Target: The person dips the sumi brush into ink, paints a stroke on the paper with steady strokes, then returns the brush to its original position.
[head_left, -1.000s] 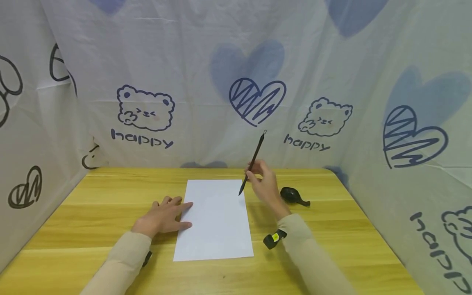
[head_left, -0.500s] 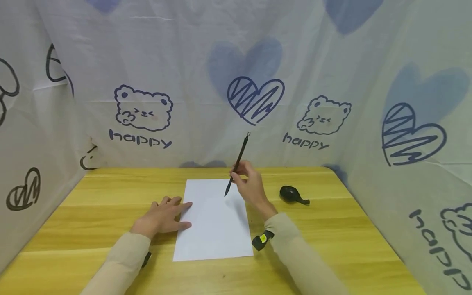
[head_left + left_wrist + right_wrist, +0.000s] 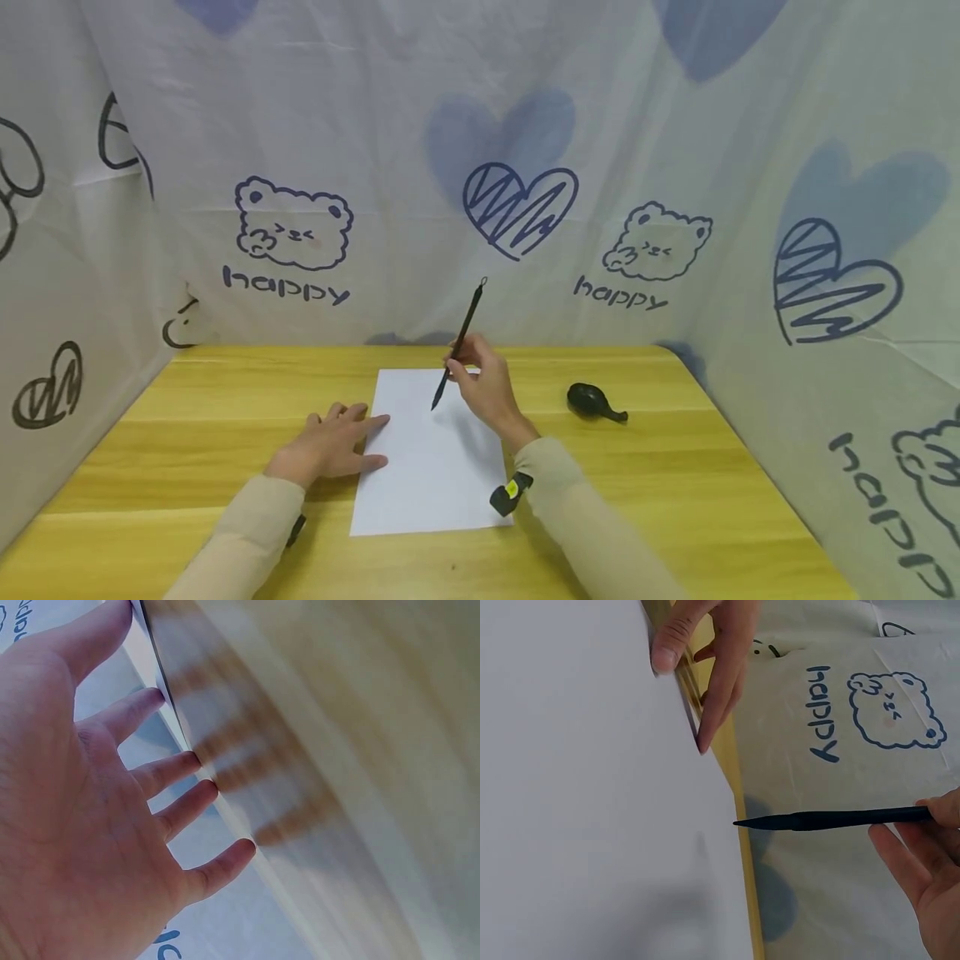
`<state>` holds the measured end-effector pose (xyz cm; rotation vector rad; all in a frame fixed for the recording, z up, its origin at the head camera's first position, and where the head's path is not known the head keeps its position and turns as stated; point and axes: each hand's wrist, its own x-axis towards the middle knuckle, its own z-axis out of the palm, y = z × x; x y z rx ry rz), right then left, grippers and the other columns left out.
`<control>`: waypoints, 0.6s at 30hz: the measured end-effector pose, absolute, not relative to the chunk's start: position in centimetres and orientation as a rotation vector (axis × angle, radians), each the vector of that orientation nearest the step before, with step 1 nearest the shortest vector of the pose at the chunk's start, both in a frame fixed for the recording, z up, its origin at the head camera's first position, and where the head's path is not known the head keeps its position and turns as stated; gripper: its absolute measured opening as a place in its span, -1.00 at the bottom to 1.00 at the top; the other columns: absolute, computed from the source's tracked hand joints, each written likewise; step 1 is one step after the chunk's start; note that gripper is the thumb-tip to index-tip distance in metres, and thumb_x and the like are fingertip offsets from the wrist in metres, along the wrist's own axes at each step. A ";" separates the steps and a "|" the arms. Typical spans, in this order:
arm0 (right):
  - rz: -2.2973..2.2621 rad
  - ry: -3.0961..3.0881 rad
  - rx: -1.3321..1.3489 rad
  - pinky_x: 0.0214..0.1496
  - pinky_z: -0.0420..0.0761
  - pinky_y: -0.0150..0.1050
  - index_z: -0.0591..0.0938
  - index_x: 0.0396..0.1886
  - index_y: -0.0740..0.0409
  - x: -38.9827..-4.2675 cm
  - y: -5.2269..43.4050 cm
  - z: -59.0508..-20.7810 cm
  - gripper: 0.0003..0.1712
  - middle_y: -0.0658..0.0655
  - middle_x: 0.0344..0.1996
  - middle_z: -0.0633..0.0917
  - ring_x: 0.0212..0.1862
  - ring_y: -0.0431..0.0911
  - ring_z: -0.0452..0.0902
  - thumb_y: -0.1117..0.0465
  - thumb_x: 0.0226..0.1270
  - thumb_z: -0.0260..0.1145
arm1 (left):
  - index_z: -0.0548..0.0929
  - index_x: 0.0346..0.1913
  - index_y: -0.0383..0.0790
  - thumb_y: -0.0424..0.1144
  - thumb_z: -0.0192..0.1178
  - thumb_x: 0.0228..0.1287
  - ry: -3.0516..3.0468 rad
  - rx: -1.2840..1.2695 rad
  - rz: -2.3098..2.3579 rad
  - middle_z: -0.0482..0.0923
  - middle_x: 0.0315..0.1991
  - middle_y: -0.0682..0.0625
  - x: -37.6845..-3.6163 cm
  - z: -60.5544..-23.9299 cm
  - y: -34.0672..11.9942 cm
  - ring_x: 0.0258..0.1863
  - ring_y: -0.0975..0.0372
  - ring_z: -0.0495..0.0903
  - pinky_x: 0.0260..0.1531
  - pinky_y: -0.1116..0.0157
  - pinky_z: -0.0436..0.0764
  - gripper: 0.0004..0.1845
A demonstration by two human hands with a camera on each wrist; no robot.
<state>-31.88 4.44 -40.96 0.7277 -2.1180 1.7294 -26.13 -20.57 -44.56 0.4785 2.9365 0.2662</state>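
Note:
A white sheet of paper (image 3: 431,467) lies flat on the yellow wooden table (image 3: 660,492). My left hand (image 3: 352,435) rests flat on the table, its straight fingertips on the sheet's left edge (image 3: 697,682). My right hand (image 3: 459,367) pinches a thin black brush pen (image 3: 459,343) and holds it tilted, top end leaning to the far right. The pen's tip hovers just over the upper middle of the sheet. In the right wrist view the pen (image 3: 832,820) points across the paper (image 3: 592,795). The left wrist view shows my open palm and spread left fingers (image 3: 161,772).
A small black rounded object with a spout (image 3: 592,402) sits on the table to the right of the paper. Printed cloth walls (image 3: 525,125) with bears and hearts close in the table at the back and on both sides.
My right hand has carried the brush pen leftward, from the sheet's right edge to over its upper middle. The left hand has stayed in place.

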 end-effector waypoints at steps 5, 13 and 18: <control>1.778 -2.108 0.709 -0.06 0.77 0.08 0.54 0.00 0.51 -31.8 2.9 -41.0 -0.77 0.55 -0.13 0.68 -0.06 0.39 0.69 0.59 0.38 0.23 | 0.43 0.51 0.01 0.33 0.23 0.31 2.940 0.483 0.252 0.29 0.52 -0.33 -26.3 -44.5 -20.7 0.41 -0.29 0.30 0.26 -0.50 0.24 -0.19; 1.787 -2.127 0.708 -0.09 0.79 0.01 0.57 -0.01 0.47 -31.9 1.4 -41.8 -0.77 0.51 -0.17 0.72 -0.09 0.36 0.72 0.55 0.37 0.28 | 0.43 0.51 0.03 0.36 0.22 0.30 2.941 0.489 0.240 0.30 0.52 -0.33 -26.4 -44.6 -20.8 0.41 -0.29 0.31 0.24 -0.50 0.26 -0.18; 1.784 -2.146 0.721 -0.10 0.80 -0.17 0.58 0.00 0.38 -31.7 1.0 -42.0 -0.78 0.41 -0.17 0.74 -0.10 0.25 0.75 0.50 0.39 0.30 | 0.42 0.52 0.04 0.35 0.22 0.31 2.933 0.482 0.241 0.29 0.53 -0.33 -26.3 -44.5 -20.7 0.42 -0.30 0.30 0.26 -0.51 0.24 -0.19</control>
